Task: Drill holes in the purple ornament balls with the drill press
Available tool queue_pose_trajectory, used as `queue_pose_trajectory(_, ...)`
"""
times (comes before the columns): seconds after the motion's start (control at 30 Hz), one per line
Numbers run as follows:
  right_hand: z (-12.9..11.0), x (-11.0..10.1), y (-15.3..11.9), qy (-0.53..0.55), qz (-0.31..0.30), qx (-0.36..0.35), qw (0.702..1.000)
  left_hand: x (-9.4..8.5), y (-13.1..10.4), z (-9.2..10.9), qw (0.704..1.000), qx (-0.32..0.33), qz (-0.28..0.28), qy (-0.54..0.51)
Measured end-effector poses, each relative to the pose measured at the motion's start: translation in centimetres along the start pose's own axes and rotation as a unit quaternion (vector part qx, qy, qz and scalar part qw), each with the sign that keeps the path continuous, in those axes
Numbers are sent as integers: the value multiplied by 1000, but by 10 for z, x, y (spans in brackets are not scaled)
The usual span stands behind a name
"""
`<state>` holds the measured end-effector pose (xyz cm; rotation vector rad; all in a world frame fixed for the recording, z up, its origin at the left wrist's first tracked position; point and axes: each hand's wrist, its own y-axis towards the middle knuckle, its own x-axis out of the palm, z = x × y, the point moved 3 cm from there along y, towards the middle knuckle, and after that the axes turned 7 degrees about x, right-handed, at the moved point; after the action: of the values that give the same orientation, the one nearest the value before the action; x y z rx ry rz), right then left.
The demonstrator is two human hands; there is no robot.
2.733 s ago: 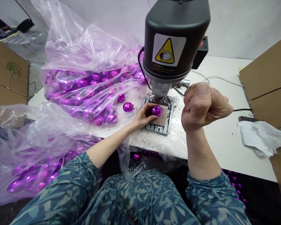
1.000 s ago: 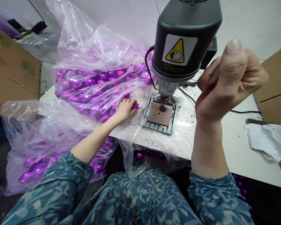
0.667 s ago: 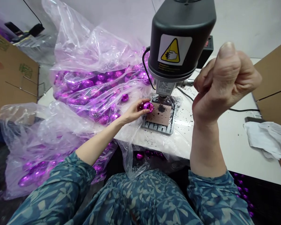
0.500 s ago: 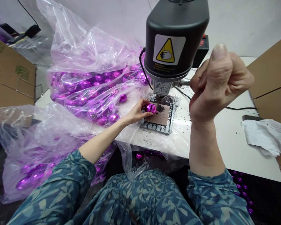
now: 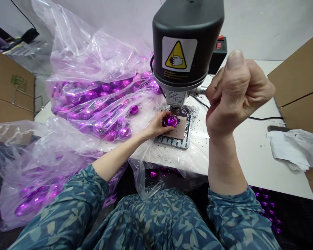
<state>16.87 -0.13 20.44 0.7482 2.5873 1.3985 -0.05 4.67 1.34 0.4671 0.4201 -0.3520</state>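
Work was judged to be mid-piece. One purple ball [image 5: 171,121] was clamped in the left hand [image 5: 156,125], positioned over the tan board [image 5: 181,132] on the slotted base [image 5: 185,144], just below the black machine head [image 5: 187,26]. Tool contact couldn't be confirmed. Right hand [image 5: 237,93] was curled into a fist, raised near the metal bar [image 5: 200,91]; whether a handle was gripped couldn't be told, view blocked. Hands were held well apart.

Some cutting was presumably done already: black chips [image 5: 194,111] were strewn over base and counter [image 5: 247,149]. Plenty was apparently left: a loose ball [image 5: 134,109] was placed beside the clear bag [image 5: 80,52], with many bagged balls [image 5: 90,94] packed inside. More balls [image 5: 268,205] were seen below the counter at right; whether those were finished couldn't be judged.
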Motion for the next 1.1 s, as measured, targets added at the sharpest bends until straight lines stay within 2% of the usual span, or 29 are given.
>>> queue_pose_trajectory(0.13,-1,-1,-1,33,4,19,999,10,-5,-9,998,-33,36,-43)
queue_pose_trajectory(0.27,-2,-1,-1,49,1,42,998,18,-8,-8,999,-8,30,-42)
queue_pose_trajectory(0.5,-2,-3,-2,54,-9,14,998,22,-13,-7,997,2,49,-56)
queue_pose_trajectory(0.73,12,-8,-17,65,13,14,998,29,-17,-13,992,-1,88,-93)
queue_pose_trajectory(1.1,20,-10,-32,133,22,-88,987,30,-18,-17,990,14,93,-108)
